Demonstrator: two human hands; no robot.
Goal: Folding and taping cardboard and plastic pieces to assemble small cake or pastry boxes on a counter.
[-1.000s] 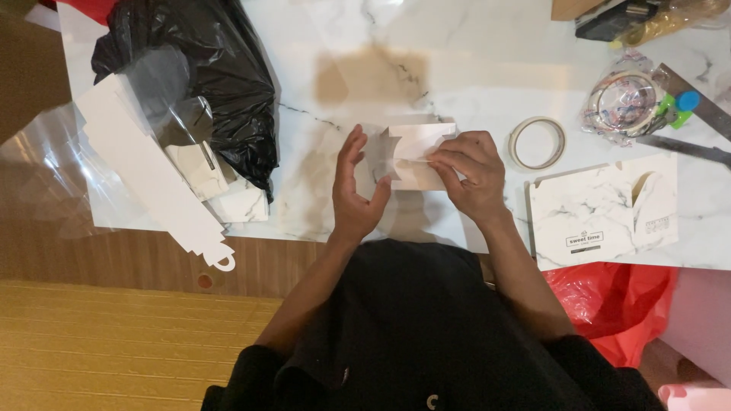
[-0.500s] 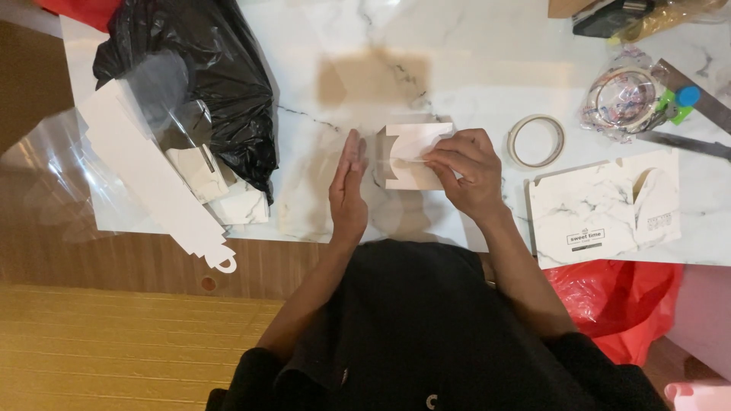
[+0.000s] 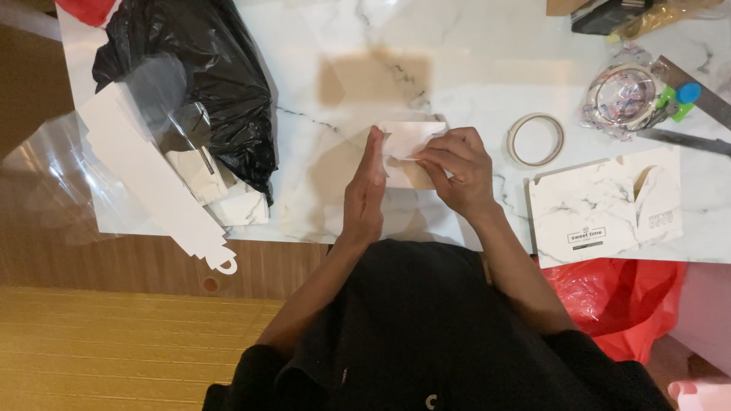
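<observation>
On the marble table (image 3: 472, 68), both my hands work a small white cardboard box piece (image 3: 407, 141) with a brown inner side. My left hand (image 3: 365, 190) stands flat on edge, fingers straight, pressed against the piece's left side. My right hand (image 3: 457, 171) curls over its right side and pinches a flap between fingers and thumb. The lower part of the piece is hidden under my right hand.
A flat marble-print box blank (image 3: 605, 205) lies at the right, a tape roll (image 3: 536, 139) just beyond my right hand. A black plastic bag (image 3: 205, 84) and long white card strips (image 3: 152, 183) sit at left. Bagged tape (image 3: 626, 95) and a ruler (image 3: 697, 91) are far right; red bag (image 3: 617, 297) below.
My left hand has gone from a loose curl to a flat, upright palm against the piece. My right hand has folded the flap further down.
</observation>
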